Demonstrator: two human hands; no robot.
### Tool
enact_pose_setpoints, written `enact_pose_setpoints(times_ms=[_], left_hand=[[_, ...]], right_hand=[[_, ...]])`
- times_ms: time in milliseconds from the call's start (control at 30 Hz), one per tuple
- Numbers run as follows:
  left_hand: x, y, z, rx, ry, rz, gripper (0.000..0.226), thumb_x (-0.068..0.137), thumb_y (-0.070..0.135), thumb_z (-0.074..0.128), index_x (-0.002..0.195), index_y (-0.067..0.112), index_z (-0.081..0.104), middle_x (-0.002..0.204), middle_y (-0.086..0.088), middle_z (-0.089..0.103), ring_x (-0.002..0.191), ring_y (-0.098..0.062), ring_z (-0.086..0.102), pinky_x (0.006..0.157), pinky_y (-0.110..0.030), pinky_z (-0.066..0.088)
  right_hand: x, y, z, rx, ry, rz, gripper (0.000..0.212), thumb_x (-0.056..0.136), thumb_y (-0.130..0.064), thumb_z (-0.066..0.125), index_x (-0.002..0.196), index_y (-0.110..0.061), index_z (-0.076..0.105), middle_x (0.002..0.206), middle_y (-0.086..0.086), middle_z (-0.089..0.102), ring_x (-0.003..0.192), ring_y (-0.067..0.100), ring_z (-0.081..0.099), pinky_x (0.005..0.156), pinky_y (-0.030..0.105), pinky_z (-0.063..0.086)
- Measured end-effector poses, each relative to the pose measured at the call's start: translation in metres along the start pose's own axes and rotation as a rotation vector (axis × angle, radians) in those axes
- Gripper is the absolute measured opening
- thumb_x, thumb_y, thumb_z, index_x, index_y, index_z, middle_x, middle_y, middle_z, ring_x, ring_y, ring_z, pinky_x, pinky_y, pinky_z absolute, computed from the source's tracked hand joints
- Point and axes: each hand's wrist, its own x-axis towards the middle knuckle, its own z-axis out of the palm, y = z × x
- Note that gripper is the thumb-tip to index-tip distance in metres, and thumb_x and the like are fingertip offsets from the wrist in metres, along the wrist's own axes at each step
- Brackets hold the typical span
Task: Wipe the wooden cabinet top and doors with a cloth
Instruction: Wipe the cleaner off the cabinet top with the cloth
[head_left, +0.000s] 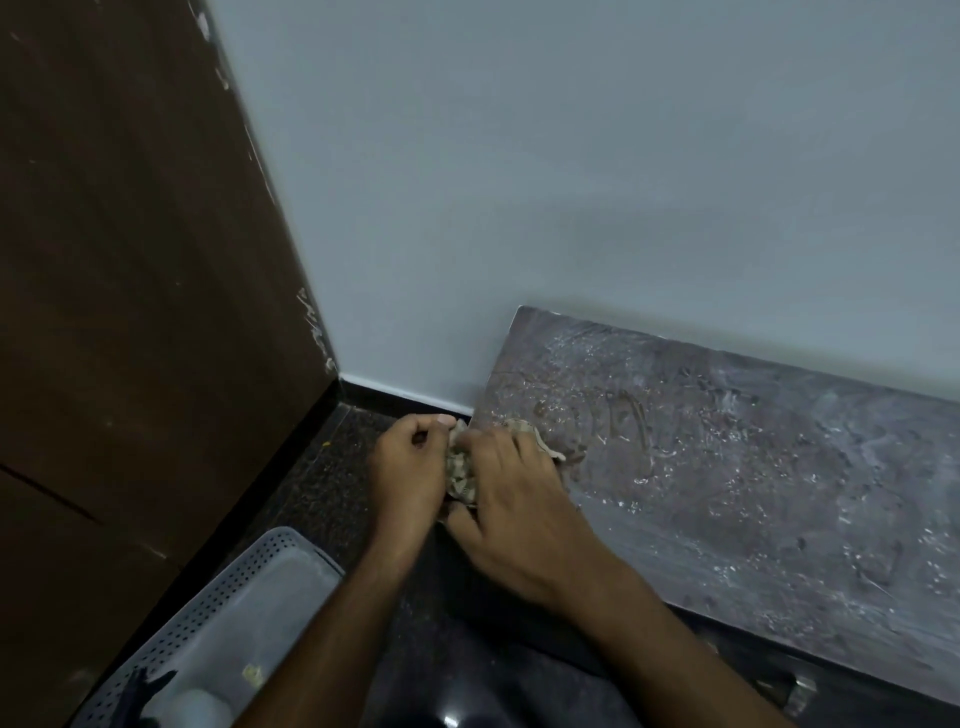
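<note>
The low cabinet top (753, 467) runs along the pale wall, its dark grey-brown surface covered in dust streaks and smear marks. A crumpled beige cloth (462, 467) is bunched between both hands just off the top's left end, partly over its corner. My left hand (408, 467) is closed on the cloth's left side. My right hand (511, 506) grips its right side, fingers curled over it. Most of the cloth is hidden by my fingers. The cabinet doors are barely seen below the front edge (779, 680).
A dark brown wooden panel (130, 312) stands on the left, meeting the wall at a corner. A grey perforated plastic basket (223, 613) sits on the dark speckled floor (332, 467) at lower left.
</note>
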Motion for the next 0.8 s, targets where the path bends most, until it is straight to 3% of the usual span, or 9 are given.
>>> enact_pose_setpoints(times_ms=[100, 200, 400, 567, 700, 800], left_hand=[[0.006, 0.004, 0.005, -0.007, -0.093, 0.025, 0.011, 0.093, 0.020, 0.063, 0.093, 0.019, 0.074, 0.084, 0.009, 0.073, 0.078, -0.001, 0.068, 0.070, -0.016, 0.052], [0.015, 0.005, 0.006, -0.037, -0.104, 0.042, 0.009, 0.091, 0.017, 0.067, 0.094, 0.020, 0.074, 0.084, 0.009, 0.074, 0.077, 0.001, 0.069, 0.068, -0.014, 0.053], [0.023, 0.007, 0.005, -0.099, -0.140, -0.009, 0.007, 0.087, 0.007, 0.070, 0.090, 0.013, 0.073, 0.081, 0.005, 0.073, 0.070, 0.003, 0.068, 0.062, -0.008, 0.049], [0.022, -0.002, 0.006, -0.103, -0.139, 0.015, 0.011, 0.093, 0.010, 0.062, 0.093, 0.013, 0.073, 0.082, 0.009, 0.072, 0.070, 0.008, 0.066, 0.062, -0.006, 0.048], [0.015, -0.009, 0.006, -0.127, -0.133, 0.010, 0.010, 0.092, 0.013, 0.064, 0.095, 0.012, 0.074, 0.084, 0.006, 0.074, 0.073, 0.002, 0.068, 0.066, -0.013, 0.053], [0.013, -0.009, 0.005, -0.114, -0.096, 0.031, 0.011, 0.092, 0.011, 0.064, 0.097, 0.010, 0.074, 0.086, 0.005, 0.073, 0.073, 0.004, 0.067, 0.066, -0.009, 0.051]], right_hand=[[0.002, 0.012, -0.005, -0.090, -0.026, -0.003, 0.053, 0.087, -0.044, 0.040, 0.136, -0.025, 0.041, 0.134, -0.002, 0.043, 0.122, 0.022, 0.038, 0.107, 0.045, 0.033], [0.009, 0.014, -0.003, -0.105, -0.029, 0.043, 0.051, 0.083, -0.043, 0.051, 0.133, -0.032, 0.049, 0.139, 0.001, 0.044, 0.131, 0.028, 0.035, 0.110, 0.051, 0.031], [0.011, 0.008, -0.001, -0.020, -0.029, 0.102, 0.052, 0.083, -0.034, 0.056, 0.134, -0.032, 0.048, 0.139, 0.000, 0.042, 0.128, 0.022, 0.036, 0.104, 0.041, 0.041], [0.011, 0.007, -0.002, 0.004, -0.038, 0.056, 0.051, 0.083, -0.033, 0.052, 0.134, -0.027, 0.051, 0.134, -0.003, 0.043, 0.119, 0.019, 0.037, 0.098, 0.036, 0.044], [-0.001, 0.008, -0.005, 0.015, -0.091, -0.034, 0.050, 0.084, -0.036, 0.045, 0.132, -0.025, 0.053, 0.135, -0.002, 0.044, 0.116, 0.019, 0.038, 0.096, 0.036, 0.044], [0.017, 0.024, -0.004, -0.020, 0.001, 0.039, 0.046, 0.087, -0.029, 0.050, 0.133, -0.023, 0.055, 0.136, 0.000, 0.045, 0.116, 0.022, 0.038, 0.097, 0.040, 0.045]])
